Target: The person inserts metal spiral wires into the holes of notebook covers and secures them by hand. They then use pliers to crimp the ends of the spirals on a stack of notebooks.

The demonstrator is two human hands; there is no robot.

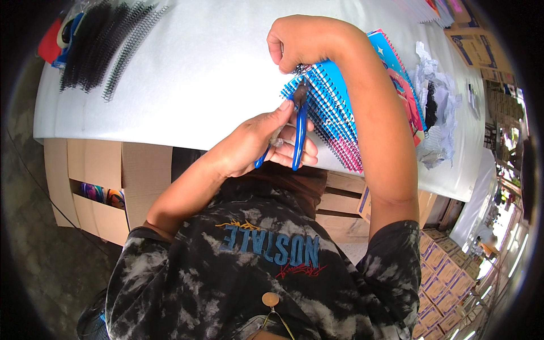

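Observation:
My left hand (249,141) is wrapped round a pair of wire cutters (300,130) with blue handles. Their dark jaws are at the bound edge of a stack of spiral notebooks (335,107) with blue and pink covers, near its far left corner. Bent over the far end of the same stack is my right hand (303,42), its fingers curled inward. A bit of dark coil shows just under those fingers; what they grip is hidden. My right forearm covers part of the notebooks.
Several loose black binding coils (110,42) lie at the table's far left, beside a red and blue object (56,42). More notebooks (396,73) and crumpled paper (433,124) are on the right. An open cardboard box (96,170) stands below the table's left edge.

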